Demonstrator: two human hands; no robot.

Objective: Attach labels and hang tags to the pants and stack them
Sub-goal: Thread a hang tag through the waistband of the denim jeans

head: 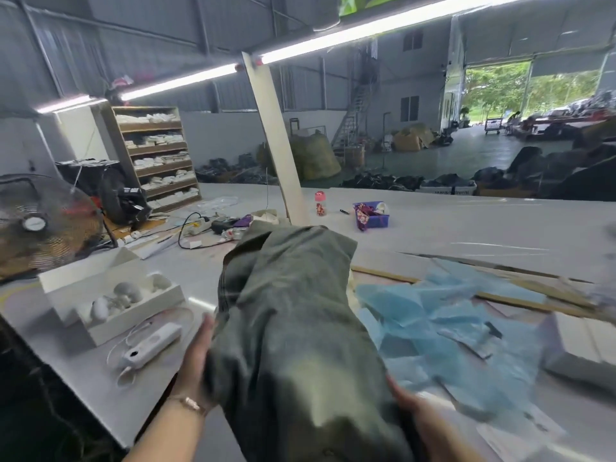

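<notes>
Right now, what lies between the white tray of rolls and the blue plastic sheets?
In the head view, the olive-green pants, held by the left hand and right hand, lie between the white tray and blue plastic sheets.

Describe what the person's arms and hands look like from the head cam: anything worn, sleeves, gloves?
Both hands are bare, no gloves. The left hand has a thin metallic bracelet, rose-gold in tone, at the wrist; the forearm below it is uncovered, no sleeve in view. The right hand is partly hidden by cloth; no ring, watch or sleeve shows on what is visible.
</notes>
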